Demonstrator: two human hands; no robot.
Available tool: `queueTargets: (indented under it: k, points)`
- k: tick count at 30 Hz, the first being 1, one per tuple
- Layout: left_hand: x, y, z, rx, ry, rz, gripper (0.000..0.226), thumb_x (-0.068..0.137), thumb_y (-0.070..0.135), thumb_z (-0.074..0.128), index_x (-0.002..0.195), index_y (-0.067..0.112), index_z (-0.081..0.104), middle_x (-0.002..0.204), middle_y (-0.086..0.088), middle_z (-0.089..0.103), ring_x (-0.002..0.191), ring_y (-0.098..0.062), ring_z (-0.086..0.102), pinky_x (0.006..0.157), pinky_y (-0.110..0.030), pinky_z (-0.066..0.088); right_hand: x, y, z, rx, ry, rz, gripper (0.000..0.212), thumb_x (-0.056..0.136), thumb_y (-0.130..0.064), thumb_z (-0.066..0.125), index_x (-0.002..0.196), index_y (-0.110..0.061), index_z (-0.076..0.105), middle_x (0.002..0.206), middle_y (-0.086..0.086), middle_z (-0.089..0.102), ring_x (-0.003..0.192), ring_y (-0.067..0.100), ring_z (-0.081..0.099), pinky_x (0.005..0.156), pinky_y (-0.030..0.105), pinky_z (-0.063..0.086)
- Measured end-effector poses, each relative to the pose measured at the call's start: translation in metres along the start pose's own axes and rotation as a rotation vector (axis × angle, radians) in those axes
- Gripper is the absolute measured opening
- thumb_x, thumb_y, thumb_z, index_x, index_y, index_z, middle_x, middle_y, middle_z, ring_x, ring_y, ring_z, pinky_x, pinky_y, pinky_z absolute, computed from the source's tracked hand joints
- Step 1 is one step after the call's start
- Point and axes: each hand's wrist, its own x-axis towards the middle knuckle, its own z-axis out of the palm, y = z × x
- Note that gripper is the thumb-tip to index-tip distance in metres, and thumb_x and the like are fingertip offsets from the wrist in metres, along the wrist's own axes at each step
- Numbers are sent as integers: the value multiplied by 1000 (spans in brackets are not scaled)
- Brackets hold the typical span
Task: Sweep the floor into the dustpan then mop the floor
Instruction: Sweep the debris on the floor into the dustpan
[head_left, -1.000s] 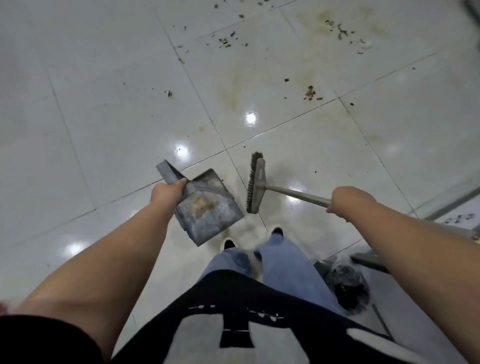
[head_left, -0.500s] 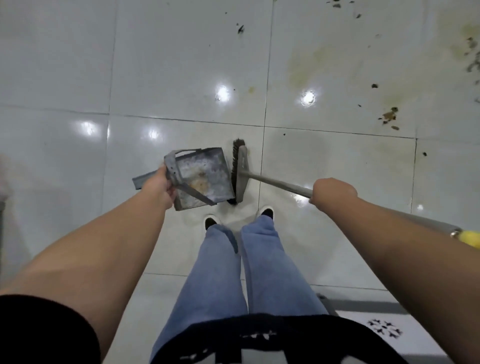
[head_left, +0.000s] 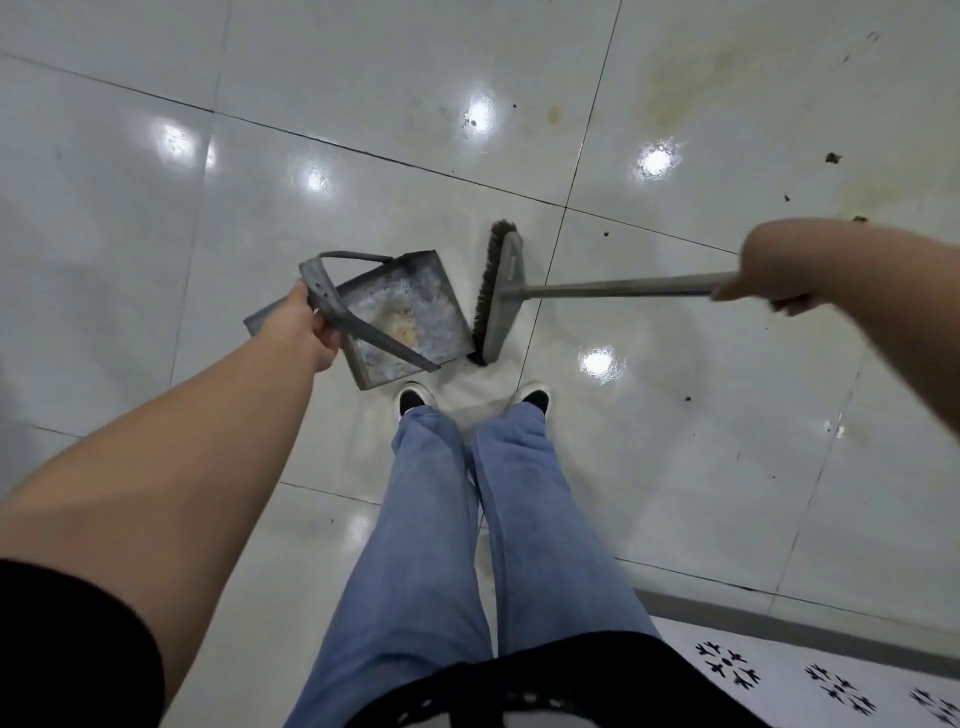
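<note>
Gripping hand, left: left hand (head_left: 307, 330) curls round the handle of the grey dustpan (head_left: 402, 322).
Dustpan: tilted, its open edge just beside the bristles, a brownish patch in its tray.
Right hand (head_left: 768, 278): its fingers are wrapped round the metal shaft of the broom (head_left: 500, 296).
Broom head: bristles face the dustpan, ahead of 2 shoes (head_left: 413, 399).
Floor (head_left: 156, 218): glossy white tiles, dark debris specks (head_left: 832, 158) and a yellowish stain (head_left: 691, 78) at upper right.
</note>
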Motion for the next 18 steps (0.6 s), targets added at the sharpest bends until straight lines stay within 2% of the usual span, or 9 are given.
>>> queueTargets:
  k: [2, 3, 7, 10, 12, 15, 17, 18]
  points:
    - [0, -3, -1, 6, -52, -39, 32, 91, 44, 54, 67, 22, 50, 41, 10, 58, 58, -2, 52, 46, -14, 41, -7, 20, -20, 75, 14, 54, 42, 90, -27, 61, 66, 4, 46, 54, 13, 49, 40, 20, 43, 39, 22, 35]
    - [-1, -8, 0, 7, -74, -66, 33, 91, 43, 53, 66, 22, 50, 39, 10, 56, 57, -2, 51, 49, -14, 40, -12, 29, -26, 105, 24, 81, 41, 90, -27, 60, 67, 5, 48, 52, 12, 49, 38, 19, 43, 34, 20, 34]
    - [-1, -26, 2, -10, -60, -94, 32, 93, 44, 50, 69, 22, 50, 50, 10, 56, 60, -3, 48, 56, -15, 36, -30, 54, -5, 228, -17, 170, 37, 95, -28, 51, 78, 4, 56, 50, 10, 48, 21, 14, 38, 26, 13, 29]
    - [-1, -26, -4, 67, -14, -76, 34, 94, 43, 48, 69, 20, 48, 56, 9, 54, 59, -5, 46, 58, -18, 37, -39, 58, 46, 459, -132, 228, 35, 99, -27, 41, 82, 0, 55, 53, 9, 43, 20, 11, 36, 32, 13, 29]
    - [-2, -25, -12, 271, -3, -42, 37, 96, 44, 41, 69, 18, 45, 63, 5, 47, 56, -9, 39, 55, -21, 34, -45, 48, 80, 586, -190, 272, 37, 100, -33, 36, 87, -3, 54, 55, 7, 42, 33, 15, 39, 40, 15, 28]
    - [-3, -19, -26, 792, 59, 107, 51, 97, 45, 28, 72, 7, 51, 82, -12, 56, 60, -21, 46, 58, -28, 37, -48, 17, 118, 725, -236, 290, 38, 99, -36, 35, 98, -2, 50, 57, 11, 47, 43, 18, 40, 37, 12, 31]
    - [4, -13, -33, 1123, 198, 385, 58, 98, 46, 28, 96, -3, 59, 108, -24, 59, 89, -36, 57, 77, -36, 44, -49, -7, 133, 792, -254, 281, 35, 99, -36, 38, 102, -2, 45, 59, 15, 48, 44, 19, 40, 31, 9, 32]
    - [7, -11, -34, 1219, 240, 528, 58, 96, 48, 32, 106, -3, 58, 116, -25, 57, 103, -39, 55, 85, -39, 42, -49, -18, 137, 787, -269, 250, 33, 98, -35, 41, 103, -2, 44, 59, 14, 48, 44, 19, 40, 32, 12, 33]
